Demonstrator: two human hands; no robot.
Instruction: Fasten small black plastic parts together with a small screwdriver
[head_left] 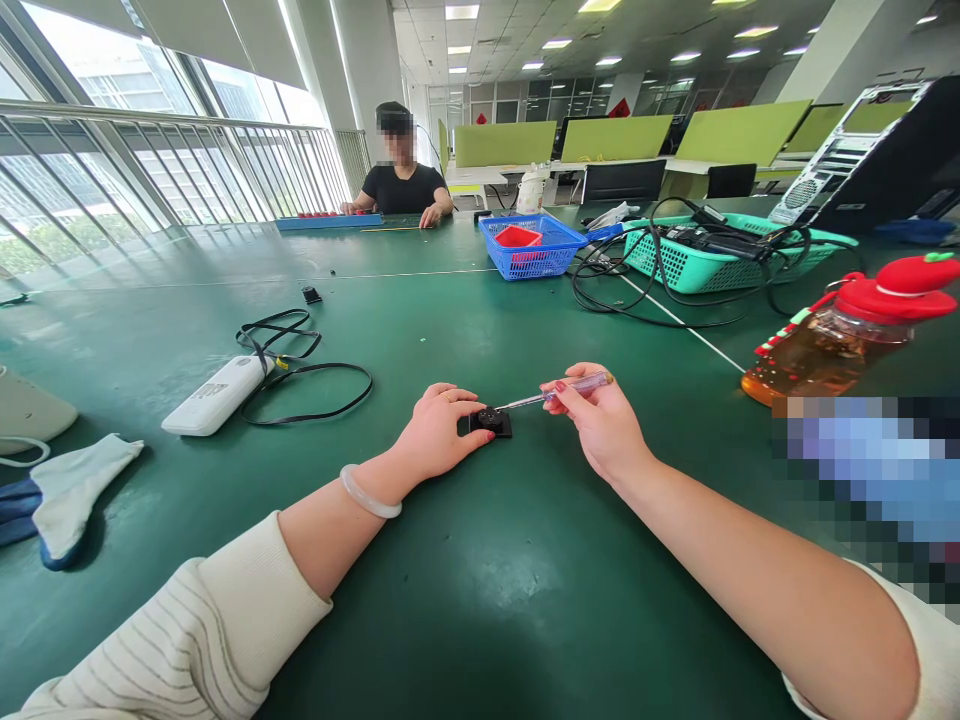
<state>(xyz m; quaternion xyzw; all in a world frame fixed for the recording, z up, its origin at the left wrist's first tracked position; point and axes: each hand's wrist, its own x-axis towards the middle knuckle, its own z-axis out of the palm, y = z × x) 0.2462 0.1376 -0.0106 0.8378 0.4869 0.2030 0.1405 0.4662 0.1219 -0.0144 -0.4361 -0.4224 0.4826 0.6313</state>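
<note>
Near the middle of the green table lies a small black part with a round raised piece on it. The thumb and fingers of my left hand close on this part from the left side. In my right hand is a thin screwdriver with a clear purplish handle. Its metal shaft points left, and the tip meets the top of the black part or lies very close to it; the exact contact is too small to tell.
On the left are a white power bank with a looped black cable and a glove. Baskets, blue and green, stand farther back beside tangled cables. A red-lidded bottle is right. A person sits opposite.
</note>
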